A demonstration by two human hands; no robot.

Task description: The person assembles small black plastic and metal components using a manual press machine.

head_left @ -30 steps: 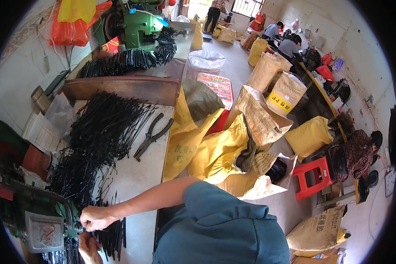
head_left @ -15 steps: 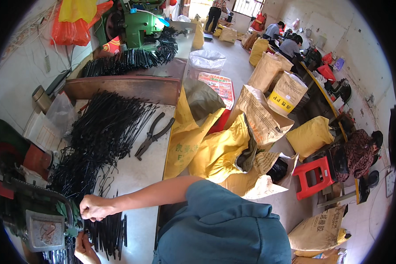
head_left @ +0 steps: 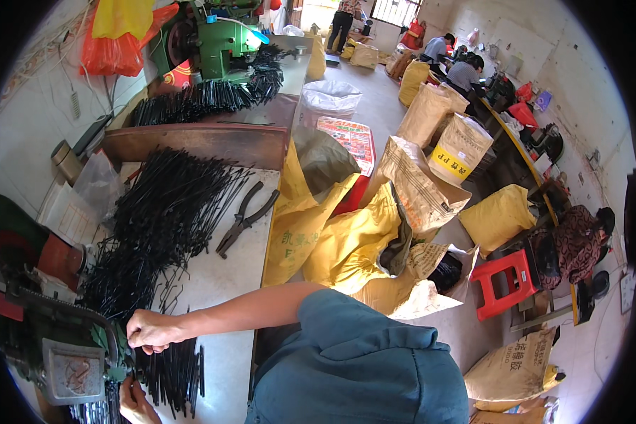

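My right hand (head_left: 153, 331) is closed in a pinch beside the green machine (head_left: 106, 346) at the lower left; what lies between its fingertips is too small to make out. Just below it, my left hand (head_left: 136, 403) has its fingers drawn together at the machine's edge, with their tips partly hidden. Thin black rods (head_left: 173, 378) lie side by side on the table next to both hands. A large heap of long black rods (head_left: 162, 212) spreads over the table beyond. On the machine's front sits a square metal tray (head_left: 73, 371) with small copper-coloured bits in it.
Pliers (head_left: 246, 219) with dark handles lie right of the heap. A wooden divider (head_left: 198, 140) crosses the table, with another green machine (head_left: 219, 49) behind it. Yellow sacks (head_left: 353, 233) and brown sacks (head_left: 420, 187) crowd the floor. A red stool (head_left: 503, 284) stands near a seated person.
My right hand has shifted very slightly left and up beside the machine. My left hand stays almost where it was, and the rods and pliers lie as before.
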